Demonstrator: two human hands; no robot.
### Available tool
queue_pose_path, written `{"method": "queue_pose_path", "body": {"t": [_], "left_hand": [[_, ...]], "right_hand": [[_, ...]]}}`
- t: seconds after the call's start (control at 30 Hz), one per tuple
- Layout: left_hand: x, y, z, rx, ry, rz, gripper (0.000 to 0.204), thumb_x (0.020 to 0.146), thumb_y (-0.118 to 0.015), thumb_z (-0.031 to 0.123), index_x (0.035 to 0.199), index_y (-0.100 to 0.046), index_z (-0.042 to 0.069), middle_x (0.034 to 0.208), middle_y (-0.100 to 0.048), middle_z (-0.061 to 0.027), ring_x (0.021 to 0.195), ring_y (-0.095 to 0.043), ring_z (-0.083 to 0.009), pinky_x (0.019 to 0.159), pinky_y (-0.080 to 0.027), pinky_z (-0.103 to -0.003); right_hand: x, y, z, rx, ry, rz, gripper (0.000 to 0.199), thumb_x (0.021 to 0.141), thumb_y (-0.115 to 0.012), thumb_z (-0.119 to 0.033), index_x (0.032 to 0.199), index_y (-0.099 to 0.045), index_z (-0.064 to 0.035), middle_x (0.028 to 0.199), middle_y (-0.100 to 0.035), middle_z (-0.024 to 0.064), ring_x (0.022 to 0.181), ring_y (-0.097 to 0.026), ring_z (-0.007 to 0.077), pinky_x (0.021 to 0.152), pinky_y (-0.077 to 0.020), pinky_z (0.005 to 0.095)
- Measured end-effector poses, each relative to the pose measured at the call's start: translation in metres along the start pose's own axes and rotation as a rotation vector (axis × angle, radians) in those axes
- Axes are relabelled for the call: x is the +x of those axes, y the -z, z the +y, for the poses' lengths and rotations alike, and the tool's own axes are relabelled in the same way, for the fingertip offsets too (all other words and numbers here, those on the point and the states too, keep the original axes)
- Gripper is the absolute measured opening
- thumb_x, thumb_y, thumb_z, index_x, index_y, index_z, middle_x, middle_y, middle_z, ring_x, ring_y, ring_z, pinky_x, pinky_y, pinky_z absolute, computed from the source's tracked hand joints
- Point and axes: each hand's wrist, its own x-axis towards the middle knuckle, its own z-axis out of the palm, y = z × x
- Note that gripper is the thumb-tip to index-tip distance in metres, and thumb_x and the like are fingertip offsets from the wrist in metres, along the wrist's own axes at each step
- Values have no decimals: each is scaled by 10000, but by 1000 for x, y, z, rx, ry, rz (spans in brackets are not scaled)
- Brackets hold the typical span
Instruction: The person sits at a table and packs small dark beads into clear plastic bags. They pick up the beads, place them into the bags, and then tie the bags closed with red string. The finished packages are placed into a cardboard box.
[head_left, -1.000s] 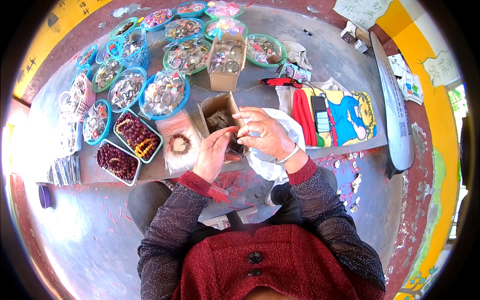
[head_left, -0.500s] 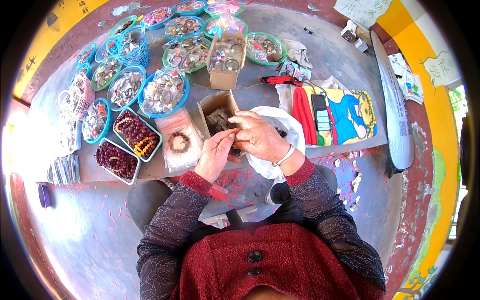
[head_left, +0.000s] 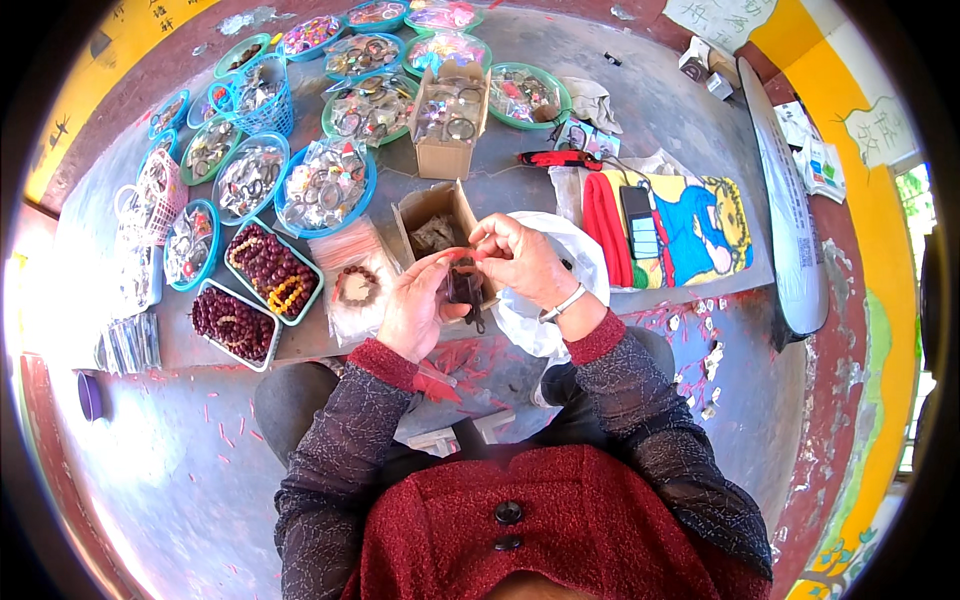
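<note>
Left hand and right hand: fingers pinched shut on a short red cord, stretched between them for threading. Held above an open cardboard box on the counter; bead trays lay leftward within reach.

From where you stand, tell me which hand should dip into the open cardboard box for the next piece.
Left, probably. The left hand sits right beside the open cardboard box, its grip only lightly on the red cord. The right hand pinches that cord and lies over the white plastic bag.
</note>
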Motion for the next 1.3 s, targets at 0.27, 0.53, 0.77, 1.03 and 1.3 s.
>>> {"method": "queue_pose_path", "body": {"t": [0.27, 0.53, 0.77, 1.03, 1.3], "left_hand": [[8, 12, 14, -391, -76, 136, 285, 911, -456, 156, 1131, -525, -12, 959, -603, -151, 917, -608, -217, 642, -541, -216], [7, 17, 13, -390, -194, 67, 285, 873, -532, 124, 1109, -526, -36, 1062, -567, -164, 1011, -568, -286, 636, -547, -195], [5, 15, 18, -293, -77, 100, 224, 873, -511, 81, 1086, -545, 22, 951, -608, -123, 870, -619, -206, 596, -543, -199], [8, 21, 13, -352, -13, 126, 182, 860, -523, 86, 1032, -557, 39, 885, -607, -99, 706, -590, -162, 551, -522, -223], [9, 24, 13, -330, 62, 114, 130, 847, -516, 61, 960, -527, -3, 868, -600, -88, 715, -592, -146, 564, -530, -230]], "right_hand": [[1, 5, 6, 112, -306, -181, 267, 794, -643, -167, 977, -573, 14, 777, -610, 32, 687, -558, 89, 621, -452, 225], [0, -5, 10, 115, -384, -187, 208, 805, -628, -191, 898, -632, -5, 735, -659, 62, 652, -637, 118, 537, -458, 215], [-2, -8, 7, 152, -334, -105, 149, 796, -637, -132, 878, -631, -7, 747, -650, 43, 640, -618, 106, 555, -451, 209], [-2, -18, 19, 32, -44, 124, 99, 810, -607, -98, 843, -612, -5, 659, -625, 49, 589, -592, 114, 542, -461, 257], [-9, -29, -1, -700, 235, 394, 101, 787, -604, -143, 827, -572, -56, 682, -605, 155, 647, -606, 322, 527, -468, 370]]}}
